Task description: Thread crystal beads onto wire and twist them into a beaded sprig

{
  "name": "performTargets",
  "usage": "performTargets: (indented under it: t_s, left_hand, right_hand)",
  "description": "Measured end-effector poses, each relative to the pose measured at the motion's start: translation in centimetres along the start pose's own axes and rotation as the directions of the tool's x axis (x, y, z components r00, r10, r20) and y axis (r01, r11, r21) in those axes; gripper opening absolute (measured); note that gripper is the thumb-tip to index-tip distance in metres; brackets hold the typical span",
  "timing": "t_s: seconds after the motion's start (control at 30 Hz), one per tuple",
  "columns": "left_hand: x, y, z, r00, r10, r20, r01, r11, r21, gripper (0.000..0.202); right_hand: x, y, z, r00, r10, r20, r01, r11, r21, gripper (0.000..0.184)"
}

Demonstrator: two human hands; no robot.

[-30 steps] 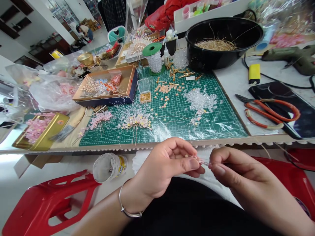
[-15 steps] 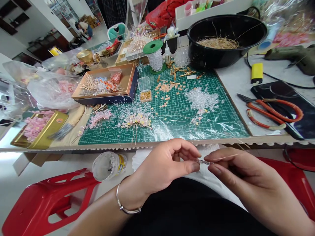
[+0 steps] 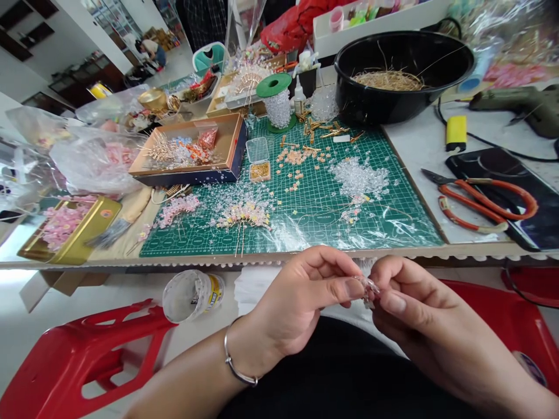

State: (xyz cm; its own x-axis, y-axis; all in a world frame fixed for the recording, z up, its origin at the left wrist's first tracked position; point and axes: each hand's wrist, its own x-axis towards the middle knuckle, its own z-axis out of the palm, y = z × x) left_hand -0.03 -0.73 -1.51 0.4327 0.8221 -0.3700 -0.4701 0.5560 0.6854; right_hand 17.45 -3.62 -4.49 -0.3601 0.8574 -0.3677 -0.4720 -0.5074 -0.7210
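Observation:
Just past the table's front edge, my left hand pinches a small cluster of clear beads between thumb and fingers. My right hand is closed on the other side of the same bead cluster, its thumb and fingertips pressed together. Part of the cluster is hidden by the fingers. On the green cutting mat beyond lie a beaded hair comb with yellow and pink flowers, a pink-flowered piece, a heap of clear beads and a small wired flower sprig.
Orange-handled pliers lie at the right near a black basin. A bead spool and an open box stand at the back. A gold tin is at the left. Below are a red stool and white bucket.
My right hand has turned, its fingers now curled closer to my left hand. More of the bead cluster shows between the fingertips.

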Motion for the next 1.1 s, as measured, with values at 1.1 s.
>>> performTargets:
  t_s: [1.1]
  left_hand:
    - [0.4,-0.5,0.3,0.988,0.134,-0.077,-0.127,0.987,0.098,0.018]
  right_hand:
    - [-0.6,1.1,0.3,0.962,-0.259,-0.085,0.235,0.947,-0.221,0.019]
